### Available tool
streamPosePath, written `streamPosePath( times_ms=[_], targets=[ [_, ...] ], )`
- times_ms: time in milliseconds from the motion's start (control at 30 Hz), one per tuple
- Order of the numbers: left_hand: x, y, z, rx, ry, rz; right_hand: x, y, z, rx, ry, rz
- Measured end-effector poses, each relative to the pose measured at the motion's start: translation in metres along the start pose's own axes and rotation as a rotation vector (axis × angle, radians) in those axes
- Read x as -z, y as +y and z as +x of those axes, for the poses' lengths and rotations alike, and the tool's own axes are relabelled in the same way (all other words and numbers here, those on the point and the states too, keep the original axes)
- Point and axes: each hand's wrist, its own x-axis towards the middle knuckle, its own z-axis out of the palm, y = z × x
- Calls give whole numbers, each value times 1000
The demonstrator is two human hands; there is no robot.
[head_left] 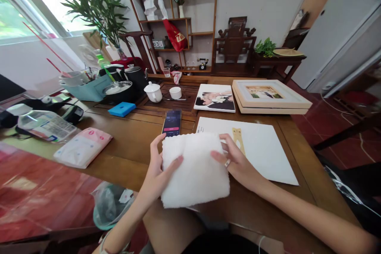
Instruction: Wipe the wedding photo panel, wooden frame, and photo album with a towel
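Observation:
A folded white fluffy towel (193, 168) rests at the near edge of the wooden table (131, 139). My left hand (157, 170) grips its left edge, thumb on top and fingers behind. My right hand (236, 160), wearing a ring, holds the right edge with fingers curled over it. Just behind the towel lies a dark phone (172, 123) with its screen lit. Under my right hand is a large white sheet (258, 147) with a yellowish cut-out strip (238, 139) on it.
A framed picture (269, 95) and a photo print (214, 97) lie at the back right. White teapot (153, 92), cup (175, 93), black kettle (135, 76) and blue box (122, 108) stand on the tea tray. Packets (81, 147) lie left. A bin (111, 206) sits below.

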Motion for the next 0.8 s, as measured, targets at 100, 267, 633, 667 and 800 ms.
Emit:
streamPosePath(
  times_ms=[100, 267, 633, 667, 800],
  targets=[
    [13, -6, 7, -28, -8, 31, 2, -2, 19, -101, -33, -63],
    [38, -15, 24, 52, -92, -104, -6, 5, 52, -140, -123, -46],
    [75, -21, 51, 256, 6, -62, -29, 24, 104, -35, 21, -310],
    [76, -20, 50, 241, 14, -5, -29, 23, 105, -27, 16, -313],
    [94, -22, 49, 158, 33, 312, -7, 12, 96, 104, -34, -378]
  ],
)
